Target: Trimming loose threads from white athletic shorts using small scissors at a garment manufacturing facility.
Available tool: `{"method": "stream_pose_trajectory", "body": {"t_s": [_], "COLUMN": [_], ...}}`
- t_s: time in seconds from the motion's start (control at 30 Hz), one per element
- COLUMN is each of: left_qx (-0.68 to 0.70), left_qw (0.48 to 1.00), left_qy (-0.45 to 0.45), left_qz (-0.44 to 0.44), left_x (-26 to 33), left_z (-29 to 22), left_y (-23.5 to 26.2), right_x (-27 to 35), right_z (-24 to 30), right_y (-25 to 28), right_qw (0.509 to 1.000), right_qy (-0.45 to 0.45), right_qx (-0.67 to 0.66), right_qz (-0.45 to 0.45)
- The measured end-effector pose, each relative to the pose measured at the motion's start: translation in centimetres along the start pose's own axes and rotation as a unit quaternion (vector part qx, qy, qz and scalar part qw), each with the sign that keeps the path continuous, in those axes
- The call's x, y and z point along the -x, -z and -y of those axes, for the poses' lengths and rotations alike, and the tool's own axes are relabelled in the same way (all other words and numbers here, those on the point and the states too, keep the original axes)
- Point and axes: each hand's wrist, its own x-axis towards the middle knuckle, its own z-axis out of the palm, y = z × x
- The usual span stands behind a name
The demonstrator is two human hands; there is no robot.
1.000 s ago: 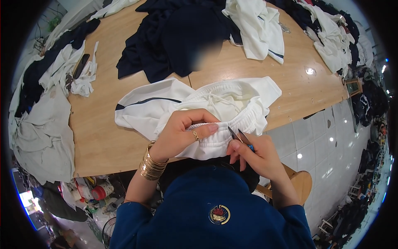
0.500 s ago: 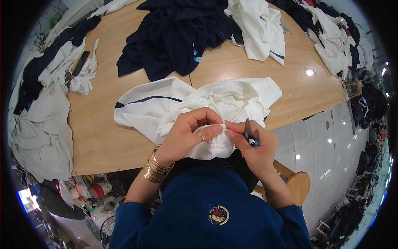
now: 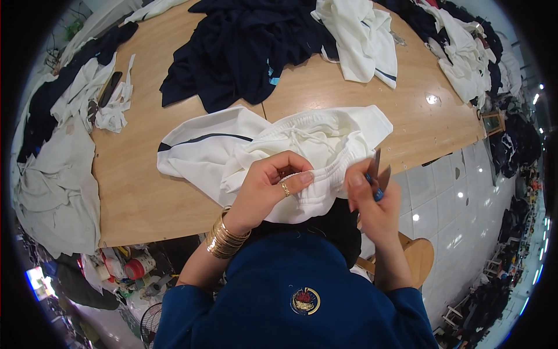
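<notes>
White trousers (image 3: 200, 160) with an elastic waistband (image 3: 328, 181), a white drawstring and a navy side stripe lie across the near table edge, the waistband hanging toward my lap. My left hand (image 3: 270, 185), with a ring and gold bangles, pinches the waistband between thumb and fingers. Just right of the waistband is my right hand (image 3: 375, 206), which appears apart from the cloth. Small thread snips (image 3: 385, 179) with a blue handle sit in its grip, their two blades pointing up and away from me. Part of their handle is hidden by the fingers.
Navy garments (image 3: 232, 52) are heaped at the table's far side beside another white garment (image 3: 360, 43). White scraps and a dark long object (image 3: 110, 88) lie at left, near grey cloth (image 3: 55, 186). A wooden stool (image 3: 417, 262) stands at lower right on the tiled floor (image 3: 442, 198).
My right hand has let go of the waistband and moved right with the snips, whose blades now show spread. My left hand keeps its pinch on the waistband.
</notes>
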Motion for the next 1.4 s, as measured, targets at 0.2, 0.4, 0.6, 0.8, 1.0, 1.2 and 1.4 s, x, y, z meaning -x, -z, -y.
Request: {"method": "stream_pose_trajectory", "body": {"t_s": [0.2,0.4,0.6,0.8,1.0,1.2,1.4], "left_qx": [-0.003,-0.046,-0.07,-0.042,0.012,0.026,0.034], "left_qw": [1.0,0.999,0.997,0.999,0.999,0.999,0.999], "left_qy": [-0.005,-0.024,-0.032,0.002,0.021,0.017,0.022], "left_qz": [0.008,0.014,0.016,0.017,0.029,0.03,0.029], "left_x": [-0.1,0.0,-0.3,-0.2,-0.3,-0.3,-0.2], "left_z": [0.3,0.0,0.2,0.3,0.2,0.3,0.5], "left_y": [-0.3,-0.6,-0.6,-0.2,-0.2,-0.3,-0.2], "right_x": [0.0,-0.2,0.0,-0.2,-0.3,-0.1,0.0], "right_z": [0.6,-0.2,-0.3,1.3,1.0,0.4,0.7], "right_y": [-0.3,-0.3,-0.3,1.4,2.2,1.8,1.6], "right_qw": [0.98,0.938,0.95,0.981,0.89,0.816,0.82], "right_qy": [0.035,0.131,0.076,0.01,0.184,0.257,0.256], "right_qx": [0.193,0.32,0.294,0.168,0.414,0.517,0.512], "right_qz": [-0.013,0.034,0.073,0.093,0.053,-0.004,0.0]}}
